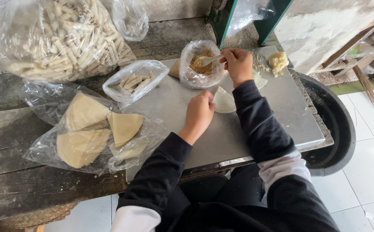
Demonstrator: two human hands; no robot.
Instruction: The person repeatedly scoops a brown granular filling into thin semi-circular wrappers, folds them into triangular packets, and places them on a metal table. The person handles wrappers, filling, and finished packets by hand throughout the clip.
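At far left a big clear bag of finished rolls [54, 36] lies above a bag of folded wrapper sheets [94, 133]; a smaller open bag [134, 80] holds a few rolls; on the metal sheet [281, 116] the left hand [199, 114] rests with fingers curled, fingertips pinning the edge of a pale wrapper wedge [224, 101]; the right hand [237, 65] pinches a spoon [210, 59] dipped in the bag of brown filling [200, 64]; scooping looks to be the step in hand; next the loaded spoon must travel level to the wrapper.
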